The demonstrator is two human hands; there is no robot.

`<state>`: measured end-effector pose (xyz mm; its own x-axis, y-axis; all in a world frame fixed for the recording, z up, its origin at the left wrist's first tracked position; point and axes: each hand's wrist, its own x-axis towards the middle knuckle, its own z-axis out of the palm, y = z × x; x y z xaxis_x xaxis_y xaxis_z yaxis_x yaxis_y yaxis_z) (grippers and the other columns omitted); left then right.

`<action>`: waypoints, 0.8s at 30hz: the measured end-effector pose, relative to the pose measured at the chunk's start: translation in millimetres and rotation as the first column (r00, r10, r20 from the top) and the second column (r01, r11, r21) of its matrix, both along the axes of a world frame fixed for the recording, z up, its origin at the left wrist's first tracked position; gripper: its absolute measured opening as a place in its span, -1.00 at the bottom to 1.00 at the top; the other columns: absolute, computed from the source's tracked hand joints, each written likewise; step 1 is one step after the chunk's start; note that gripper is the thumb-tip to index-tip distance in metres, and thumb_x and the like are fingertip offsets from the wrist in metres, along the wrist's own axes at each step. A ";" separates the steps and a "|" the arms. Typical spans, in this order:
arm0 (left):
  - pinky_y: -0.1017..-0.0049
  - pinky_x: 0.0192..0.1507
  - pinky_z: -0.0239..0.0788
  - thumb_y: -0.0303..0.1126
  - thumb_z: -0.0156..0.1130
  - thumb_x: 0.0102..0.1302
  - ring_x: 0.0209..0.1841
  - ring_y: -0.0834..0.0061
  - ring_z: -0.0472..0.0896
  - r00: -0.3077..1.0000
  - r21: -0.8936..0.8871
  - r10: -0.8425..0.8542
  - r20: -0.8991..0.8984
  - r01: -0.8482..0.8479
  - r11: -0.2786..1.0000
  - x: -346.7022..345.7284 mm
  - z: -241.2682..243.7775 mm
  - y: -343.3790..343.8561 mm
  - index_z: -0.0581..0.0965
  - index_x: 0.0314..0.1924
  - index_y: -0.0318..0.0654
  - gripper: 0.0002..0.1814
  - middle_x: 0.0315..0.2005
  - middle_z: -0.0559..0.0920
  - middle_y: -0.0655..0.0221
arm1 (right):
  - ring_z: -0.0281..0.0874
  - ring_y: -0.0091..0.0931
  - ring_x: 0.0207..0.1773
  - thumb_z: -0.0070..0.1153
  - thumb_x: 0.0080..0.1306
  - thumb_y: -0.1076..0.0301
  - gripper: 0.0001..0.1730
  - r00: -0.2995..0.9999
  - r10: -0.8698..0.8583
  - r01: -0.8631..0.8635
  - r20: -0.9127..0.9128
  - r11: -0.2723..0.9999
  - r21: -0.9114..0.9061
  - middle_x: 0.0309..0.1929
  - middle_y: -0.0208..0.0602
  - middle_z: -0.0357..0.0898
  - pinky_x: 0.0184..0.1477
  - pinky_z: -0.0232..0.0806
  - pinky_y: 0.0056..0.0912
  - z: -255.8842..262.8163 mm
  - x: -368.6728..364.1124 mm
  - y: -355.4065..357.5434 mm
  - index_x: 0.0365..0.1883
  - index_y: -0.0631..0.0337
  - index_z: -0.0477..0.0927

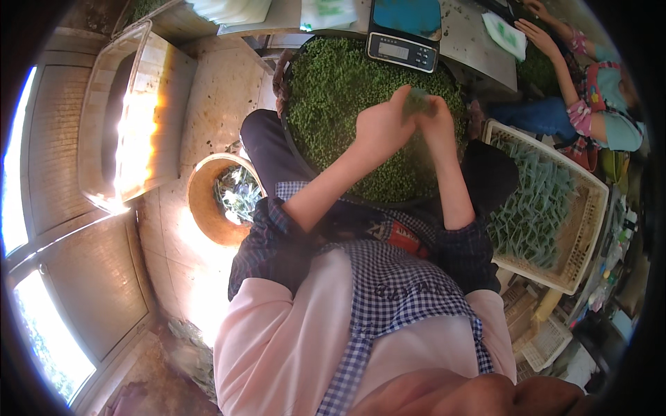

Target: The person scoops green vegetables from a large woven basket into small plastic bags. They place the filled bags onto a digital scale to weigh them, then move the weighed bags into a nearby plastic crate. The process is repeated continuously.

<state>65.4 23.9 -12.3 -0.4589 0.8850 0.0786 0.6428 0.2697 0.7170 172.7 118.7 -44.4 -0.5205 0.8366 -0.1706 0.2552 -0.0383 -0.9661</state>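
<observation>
Both hands meet over a big round tub [285, 119] heaped with small green berries [333, 88], which look like green peppercorns. Between my left hand [384, 124] and my right hand [438, 118] is a small clear plastic bag [416, 103] with green contents; the fingers of both hands close on its edges. The bag is blurred, so how full it is cannot be told. Just beyond the hands, a digital kitchen scale [403, 51] with a blue pan [407, 18] sits at the table edge, overhanging the tub.
Printed plastic bags [329, 13] lie on the metal table [468, 49]. At right, a co-worker's hand [536, 37] touches another bag [506, 36]. A cream crate [583, 255] holds many filled sachets [536, 208]. On the left stand a bucket [200, 208] with scraps and a large white bin [171, 104].
</observation>
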 end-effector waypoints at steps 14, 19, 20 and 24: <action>0.25 -0.48 0.35 -0.42 0.11 0.13 -0.54 0.14 0.55 0.994 0.159 0.071 0.077 -0.083 0.984 10.7 -18.3 9.1 0.47 0.07 -0.28 -0.55 -0.60 0.57 0.19 | 0.48 -0.51 -0.15 0.15 0.21 0.39 -0.63 0.975 0.063 -0.145 0.215 0.909 0.390 -0.16 -0.28 0.47 -0.15 0.37 -0.43 1.5 3.1 9.3 0.00 0.23 0.45; 0.24 -0.49 0.36 -0.49 0.10 0.08 -0.55 0.12 0.55 0.996 0.312 -0.007 0.084 -0.019 0.950 2.2 10.3 13.4 0.47 0.08 -0.22 -0.53 -0.61 0.56 0.18 | 0.45 -0.57 -0.24 0.12 0.18 0.49 -0.73 0.989 0.121 -0.136 0.088 0.970 0.199 -0.33 -0.37 0.47 -0.20 0.32 -0.50 14.4 15.3 21.6 -0.12 0.24 0.51; 0.30 -0.48 0.36 -0.50 0.10 0.09 -0.56 0.18 0.54 0.990 0.282 -0.023 0.136 -0.017 0.959 -10.3 -0.5 16.6 0.48 0.07 -0.22 -0.54 -0.61 0.56 0.18 | 0.42 -0.59 -0.26 0.12 0.20 0.48 -0.74 0.984 0.160 -0.170 0.083 0.975 0.145 -0.33 -0.40 0.45 -0.21 0.31 -0.51 21.4 15.3 19.4 -0.12 0.24 0.51; 0.45 -0.50 0.33 -0.47 0.07 0.14 -0.57 0.51 0.53 0.956 0.249 -0.112 0.271 0.043 0.968 -29.7 14.8 23.4 0.60 -0.08 -0.23 -0.68 -0.61 0.57 0.25 | 0.29 -0.69 -0.32 0.16 0.28 0.36 -0.58 0.983 0.173 -0.169 -0.053 0.983 0.068 -0.31 -0.55 0.35 -0.29 0.24 -0.59 47.1 15.6 14.3 0.10 0.26 0.46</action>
